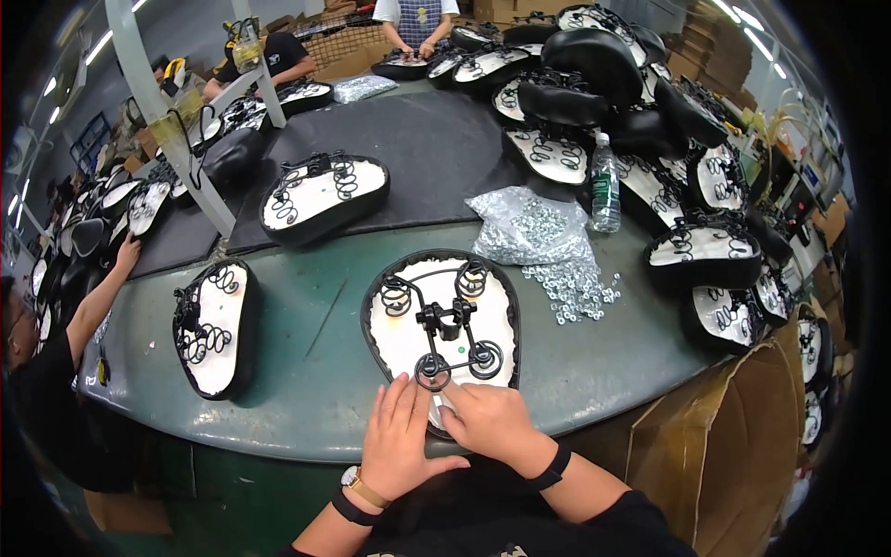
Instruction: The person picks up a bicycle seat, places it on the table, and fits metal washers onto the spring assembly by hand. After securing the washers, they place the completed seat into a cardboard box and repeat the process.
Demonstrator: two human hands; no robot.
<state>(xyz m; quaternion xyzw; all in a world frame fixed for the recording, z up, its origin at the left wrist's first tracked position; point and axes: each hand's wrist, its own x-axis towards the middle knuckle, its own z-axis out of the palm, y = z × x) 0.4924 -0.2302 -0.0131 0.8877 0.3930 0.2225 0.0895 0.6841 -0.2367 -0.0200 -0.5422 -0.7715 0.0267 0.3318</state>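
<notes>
from afar i see the left hand, fingers outstretched, at the near end of the centre saddle, upturned on the green table; close beside, the right hand curls, its grip unclear to me; then loose nuts.

seat: narrow end part-hidden by left hand, right hand | far co-worker: head cut off at top edge

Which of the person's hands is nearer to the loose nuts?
Right. The right hand is below and left of the loose nuts in the picture; the left hand is farther left.
</notes>
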